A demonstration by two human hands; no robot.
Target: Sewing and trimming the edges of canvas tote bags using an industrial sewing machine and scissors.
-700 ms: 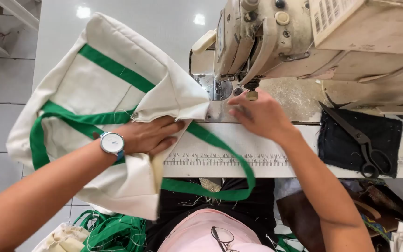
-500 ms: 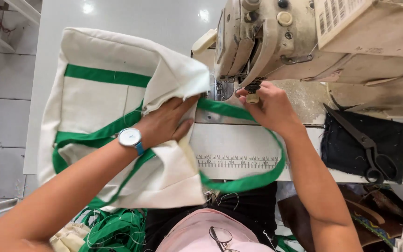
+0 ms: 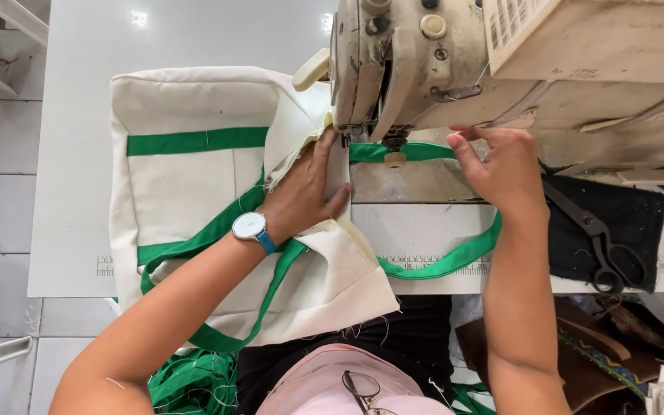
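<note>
Left of the hands, the cream canvas tote bag with green bands (image 3: pixel 194 184) lies across the white worktop (image 3: pixel 71 154). The left hand (image 3: pixel 305 192) presses its edge flat, fingers spread, at the grimy beige sewing machine (image 3: pixel 424 61). The right hand (image 3: pixel 501 165) pinches the green webbing strap (image 3: pixel 416 151) just behind the needle; most of the strap hangs loose, seemingly unstitched.

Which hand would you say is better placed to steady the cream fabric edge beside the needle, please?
Left, I'd judge: the left hand already lies flat on the cream bag by the sewing machine foot, while the right hand pinches the green strap beyond it.
</note>
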